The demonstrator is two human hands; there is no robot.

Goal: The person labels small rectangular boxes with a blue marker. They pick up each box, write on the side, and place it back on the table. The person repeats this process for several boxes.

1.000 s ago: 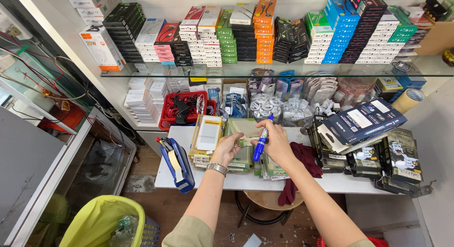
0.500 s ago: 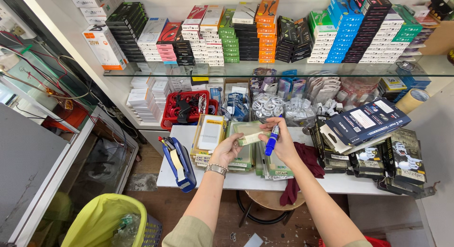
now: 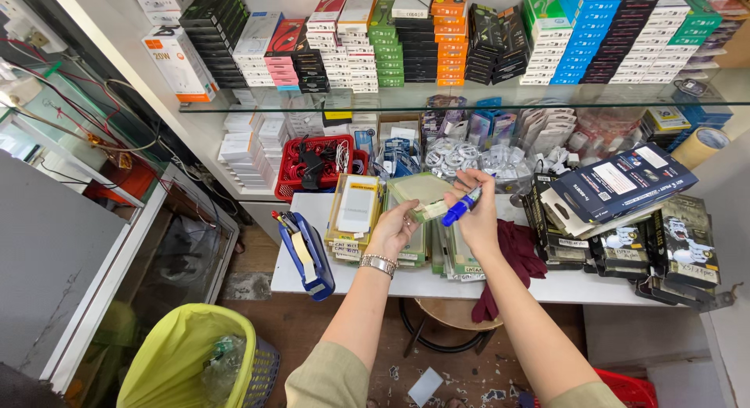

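Holding one blue marker [image 3: 461,205], right hand [image 3: 478,212] (closed grip); left hand [image 3: 393,227] grips one pale packet [image 3: 431,210].

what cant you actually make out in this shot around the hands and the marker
Head view only:
- Blue marker: tip hidden inside the right hand.
- Small pale package in the left hand: print too small, underside hidden by fingers.
- Stool: mostly hidden under the white table.
- Yellow bin: cut off by the bottom edge.
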